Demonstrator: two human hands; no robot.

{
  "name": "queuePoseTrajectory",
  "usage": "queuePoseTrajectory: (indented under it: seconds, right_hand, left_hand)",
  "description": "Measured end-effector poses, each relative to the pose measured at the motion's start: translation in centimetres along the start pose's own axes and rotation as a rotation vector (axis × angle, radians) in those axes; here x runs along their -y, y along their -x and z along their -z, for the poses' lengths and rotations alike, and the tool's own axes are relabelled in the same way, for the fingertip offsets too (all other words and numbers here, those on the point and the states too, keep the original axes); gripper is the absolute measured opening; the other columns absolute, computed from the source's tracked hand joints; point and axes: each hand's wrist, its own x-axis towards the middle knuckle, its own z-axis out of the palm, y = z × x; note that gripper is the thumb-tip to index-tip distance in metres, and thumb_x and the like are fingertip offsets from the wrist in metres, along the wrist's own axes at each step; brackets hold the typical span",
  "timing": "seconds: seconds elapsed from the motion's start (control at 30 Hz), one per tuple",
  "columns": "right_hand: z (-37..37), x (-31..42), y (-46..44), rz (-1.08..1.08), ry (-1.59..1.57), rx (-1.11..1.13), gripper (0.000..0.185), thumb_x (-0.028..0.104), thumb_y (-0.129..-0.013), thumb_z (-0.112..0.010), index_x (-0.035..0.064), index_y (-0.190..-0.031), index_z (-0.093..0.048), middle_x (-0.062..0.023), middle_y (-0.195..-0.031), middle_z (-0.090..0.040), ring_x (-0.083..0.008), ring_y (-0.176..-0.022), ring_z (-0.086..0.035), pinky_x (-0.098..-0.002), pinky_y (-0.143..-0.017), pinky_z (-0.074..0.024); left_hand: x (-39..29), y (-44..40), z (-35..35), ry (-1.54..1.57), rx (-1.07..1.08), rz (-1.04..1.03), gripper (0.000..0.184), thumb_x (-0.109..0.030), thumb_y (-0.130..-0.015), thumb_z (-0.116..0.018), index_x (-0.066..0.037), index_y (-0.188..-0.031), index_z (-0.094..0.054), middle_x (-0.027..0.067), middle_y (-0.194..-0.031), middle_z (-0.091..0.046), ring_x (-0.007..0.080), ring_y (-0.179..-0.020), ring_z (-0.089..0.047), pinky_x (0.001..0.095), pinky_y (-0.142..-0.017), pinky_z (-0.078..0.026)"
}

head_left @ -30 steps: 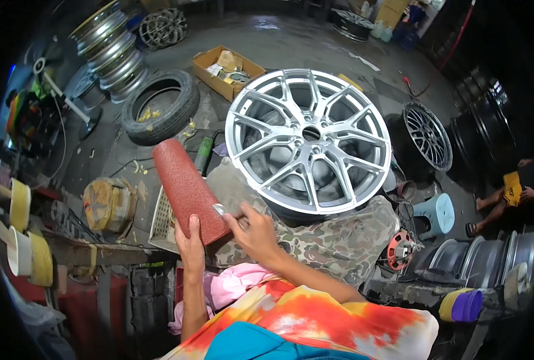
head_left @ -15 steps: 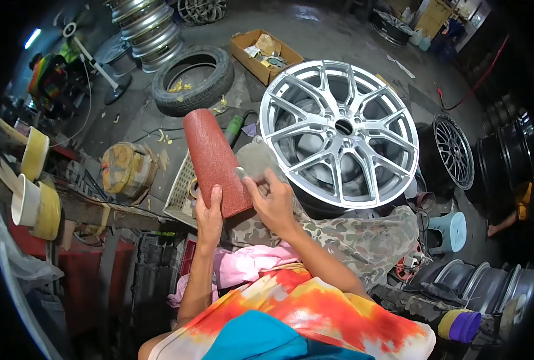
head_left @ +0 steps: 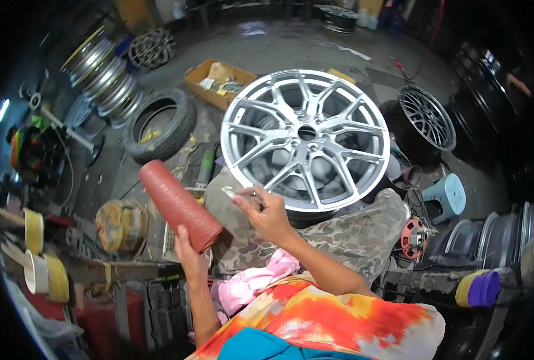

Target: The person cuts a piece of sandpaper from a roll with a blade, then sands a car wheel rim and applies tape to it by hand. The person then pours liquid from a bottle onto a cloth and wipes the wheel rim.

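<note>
My left hand [head_left: 190,255] grips the lower end of a red roll [head_left: 180,204] that looks like sandpaper, tilted up and to the left over my lap. To its right, my right hand [head_left: 269,216] pinches a small pale flat piece [head_left: 228,191] between thumb and finger, apart from the roll. What that piece is, I cannot tell. Just beyond my right hand, a silver alloy wheel [head_left: 306,171] lies face up, its spokes and centre hole showing. My knees in camouflage trousers [head_left: 327,240] are beneath the hands.
A worn tyre [head_left: 183,123] and a cardboard box [head_left: 207,90] of scraps lie beyond the roll. Stacked rims [head_left: 108,78] stand at the back left. On the right are a black mesh wheel [head_left: 429,120], a light blue bucket [head_left: 447,195] and silver rims [head_left: 489,237]. Tape rolls [head_left: 57,279] sit at left.
The red roll has swung down and left, tilting further over. My right hand has drawn away from the roll, with the small pale piece now visible in its fingers. The view has turned.
</note>
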Motion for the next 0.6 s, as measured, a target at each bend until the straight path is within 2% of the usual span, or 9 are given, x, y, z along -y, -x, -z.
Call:
queuePoseTrajectory:
  seconds: [0.1, 0.17, 0.2, 0.33, 0.37, 0.43, 0.5, 0.53, 0.6]
  right_hand:
    - [3.2, -0.5, 1.9, -0.010, 0.045, 0.026, 0.026, 0.028, -0.099, -0.075, 0.0029, -0.101, -0.069, -0.0081, -0.056, -0.045, -0.0124, -0.050, -0.041, -0.0340, -0.050, -0.0348]
    - [4.5, -1.0, 3.5, -0.176, -0.054, -0.018, 0.029, 0.028, -0.101, -0.072, 0.0012, -0.096, -0.064, -0.0095, -0.058, -0.051, -0.0111, -0.053, -0.049, -0.0326, -0.052, -0.0391]
    - [5.8, -0.1, 3.9, -0.233, -0.126, 0.016, 0.026, 0.025, -0.106, -0.065, 0.0008, -0.102, -0.058, -0.0081, -0.064, -0.060, -0.0107, -0.056, -0.057, -0.0301, -0.055, -0.0454]
    - [10.5, 1.1, 5.2, -0.259, -0.257, -0.097, 0.019, 0.016, -0.110, -0.055, 0.0016, -0.121, -0.051, -0.0073, -0.081, -0.068, -0.0108, -0.066, -0.064, -0.0279, -0.063, -0.0547]
    - [12.1, 1.6, 5.4, -0.308, -0.251, -0.148, 0.018, 0.017, -0.110, -0.056, 0.0014, -0.119, -0.053, -0.0064, -0.083, -0.068, -0.0099, -0.070, -0.065, -0.0264, -0.065, -0.0530]
    - [14.5, 1.0, 5.2, -0.022, 0.036, -0.348, 0.018, 0.017, -0.109, -0.057, 0.0018, -0.119, -0.056, -0.0040, -0.082, -0.067, -0.0072, -0.074, -0.063, -0.0249, -0.068, -0.0502]
    - [18.2, 2.8, 5.8, -0.186, -0.071, -0.406, 0.017, 0.018, -0.107, -0.061, 0.0028, -0.115, -0.060, -0.0007, -0.085, -0.066, -0.0037, -0.076, -0.057, -0.0230, -0.068, -0.0457]
    - [19.8, 2.6, 6.0, -0.166, -0.105, -0.442, 0.016, 0.018, -0.105, -0.066, 0.0031, -0.110, -0.063, 0.0034, -0.089, -0.065, -0.0024, -0.073, -0.049, -0.0216, -0.067, -0.0429]
    - [23.7, 3.8, 7.5, -0.177, -0.236, -0.421, 0.031, 0.030, -0.101, -0.074, 0.0025, -0.113, -0.065, 0.0076, -0.092, -0.061, -0.0013, -0.074, -0.045, -0.0198, -0.066, -0.0394]
  left_hand:
    - [-1.1, -1.1, -0.2, -0.056, 0.008, -0.054, 0.068, -0.050, -0.108, -0.054, 0.002, -0.151, -0.042, 0.0130, -0.133, -0.062, 0.0239, -0.114, -0.066, 0.0392, -0.098, -0.053]
    - [-2.4, -0.9, -1.5, -0.099, 0.035, -0.109, 0.065, -0.047, -0.109, -0.053, 0.002, -0.151, -0.043, 0.0135, -0.134, -0.061, 0.0237, -0.114, -0.066, 0.0389, -0.097, -0.053]
    - [-3.2, -0.5, -2.7, -0.106, 0.059, -0.103, 0.065, -0.047, -0.109, -0.053, 0.002, -0.151, -0.043, 0.0135, -0.134, -0.061, 0.0237, -0.114, -0.066, 0.0389, -0.097, -0.053]
    - [-3.2, -0.6, -6.9, -0.200, 0.270, -0.206, 0.062, -0.041, -0.111, -0.052, 0.003, -0.152, -0.042, 0.0135, -0.139, -0.058, 0.0231, -0.122, -0.061, 0.0378, -0.104, -0.048]
    - [-2.8, -0.7, -7.6, -0.220, 0.378, -0.233, 0.062, -0.040, -0.111, -0.051, 0.004, -0.153, -0.041, 0.0136, -0.141, -0.057, 0.0231, -0.125, -0.059, 0.0371, -0.107, -0.045]
    - [-3.0, 0.9, -11.5, -0.270, 0.461, -0.176, 0.066, -0.039, -0.109, -0.055, 0.004, -0.156, -0.038, 0.0144, -0.144, -0.056, 0.0236, -0.128, -0.056, 0.0367, -0.112, -0.040]
    - [-2.6, 1.9, -15.8, -0.225, 0.654, -0.075, 0.074, -0.040, -0.105, -0.062, 0.005, -0.158, -0.036, 0.0162, -0.147, -0.054, 0.0245, -0.130, -0.056, 0.0372, -0.113, -0.039]
    - [-2.2, 2.0, -17.8, -0.232, 0.777, -0.055, 0.080, -0.040, -0.101, -0.066, 0.006, -0.158, -0.034, 0.0173, -0.148, -0.054, 0.0253, -0.131, -0.055, 0.0383, -0.114, -0.039]
    - [-1.2, 3.4, -22.7, -0.200, 0.932, 0.016, 0.081, -0.041, -0.101, -0.066, 0.007, -0.158, -0.034, 0.0177, -0.147, -0.055, 0.0259, -0.132, -0.055, 0.0386, -0.114, -0.039]
